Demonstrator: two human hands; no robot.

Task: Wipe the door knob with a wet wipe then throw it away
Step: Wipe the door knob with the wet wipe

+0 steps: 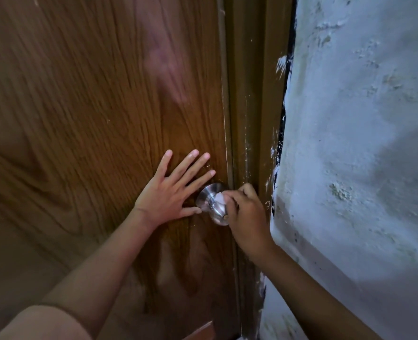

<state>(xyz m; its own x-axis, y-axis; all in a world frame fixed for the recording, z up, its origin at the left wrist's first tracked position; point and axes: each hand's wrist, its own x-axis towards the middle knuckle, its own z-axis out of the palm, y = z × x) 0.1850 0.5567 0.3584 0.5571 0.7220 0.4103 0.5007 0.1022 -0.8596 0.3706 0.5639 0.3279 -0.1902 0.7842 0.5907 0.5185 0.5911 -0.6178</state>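
At door's edge, right hand (246, 212) fingers curled tight round wet wipe (219, 198) on door knob (214, 204); left hand (172, 190) splayed flat, empty. Wipe's soft, slick w/ damp: bunch it, grip firm.

One head-worn wide-angle view, looking forward and down at close range.

The camera sits near the door (80, 119), which fills the left and centre of the frame and leans with wide-angle bend; the wall (362, 143) takes the right side. Both forearms enter from the bottom edge and meet at the door knob (211, 203), just below and right of centre.
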